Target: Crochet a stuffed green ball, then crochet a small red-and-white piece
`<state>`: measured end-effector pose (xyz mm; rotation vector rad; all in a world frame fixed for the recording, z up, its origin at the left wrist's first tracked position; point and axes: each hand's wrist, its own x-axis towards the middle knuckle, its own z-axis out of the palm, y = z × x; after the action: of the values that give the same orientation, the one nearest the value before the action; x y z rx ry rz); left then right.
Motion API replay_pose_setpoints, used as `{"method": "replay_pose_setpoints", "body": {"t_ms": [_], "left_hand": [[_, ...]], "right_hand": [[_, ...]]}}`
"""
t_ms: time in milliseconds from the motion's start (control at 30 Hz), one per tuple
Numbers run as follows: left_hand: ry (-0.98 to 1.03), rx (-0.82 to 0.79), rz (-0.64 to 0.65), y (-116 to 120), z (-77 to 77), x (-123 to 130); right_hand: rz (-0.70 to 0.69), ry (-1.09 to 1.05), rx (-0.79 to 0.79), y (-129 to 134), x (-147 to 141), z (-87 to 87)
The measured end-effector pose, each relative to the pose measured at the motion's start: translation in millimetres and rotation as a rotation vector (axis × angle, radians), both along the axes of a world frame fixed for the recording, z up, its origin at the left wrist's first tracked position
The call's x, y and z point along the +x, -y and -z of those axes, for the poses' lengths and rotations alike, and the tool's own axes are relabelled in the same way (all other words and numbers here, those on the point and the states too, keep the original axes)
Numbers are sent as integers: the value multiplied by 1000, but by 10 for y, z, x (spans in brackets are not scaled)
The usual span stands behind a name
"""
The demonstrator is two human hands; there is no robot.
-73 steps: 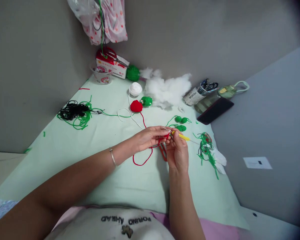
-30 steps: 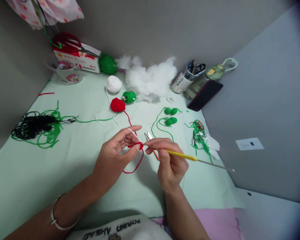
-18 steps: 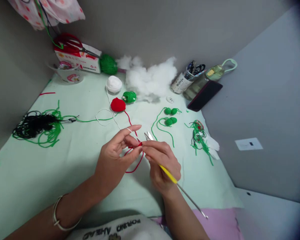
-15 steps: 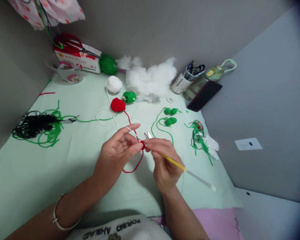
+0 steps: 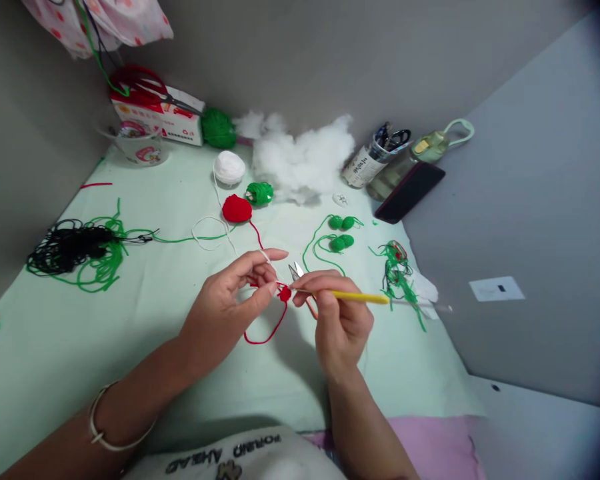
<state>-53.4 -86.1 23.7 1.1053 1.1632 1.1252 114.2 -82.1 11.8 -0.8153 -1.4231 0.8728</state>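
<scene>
My left hand [image 5: 235, 293] pinches a small red crochet piece [image 5: 285, 293] between thumb and fingers, with white yarn [image 5: 271, 263] running over its index finger. In my right hand [image 5: 343, 313] is a crochet hook [image 5: 360, 297] with a yellow grip, its tip at the red piece. A red strand loops below the left hand. Beyond the hands lie a red yarn ball [image 5: 237, 209] and a white yarn ball [image 5: 229, 168], their strands leading toward my left hand. Small scissors [image 5: 296, 271] lie partly hidden behind the right hand.
White stuffing [image 5: 303, 160] sits at the back. Green crocheted balls [image 5: 341, 243] with tails lie right of centre. A black yarn tangle [image 5: 75, 245] is at left, yarn scraps [image 5: 400, 270] at right. A pen cup [image 5: 367, 163], phone [image 5: 410, 192] and bottle [image 5: 429, 147] stand back right.
The hook has swung from slanting down to nearly level as my right hand turned. The red piece now shows more between the hands, and my left fingers have shifted slightly.
</scene>
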Motion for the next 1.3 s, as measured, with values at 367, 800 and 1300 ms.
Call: {"method": "replay_pose_setpoints", "body": {"t_ms": [367, 800, 1300], "left_hand": [[-126, 150, -116, 57, 40, 124], [660, -412, 169, -42, 15, 18], [536, -266, 32, 23, 96, 138]], "right_hand": [[212, 322, 364, 53, -77, 22], [160, 310, 268, 52, 47, 1], [155, 426, 272, 55, -58, 71]]}}
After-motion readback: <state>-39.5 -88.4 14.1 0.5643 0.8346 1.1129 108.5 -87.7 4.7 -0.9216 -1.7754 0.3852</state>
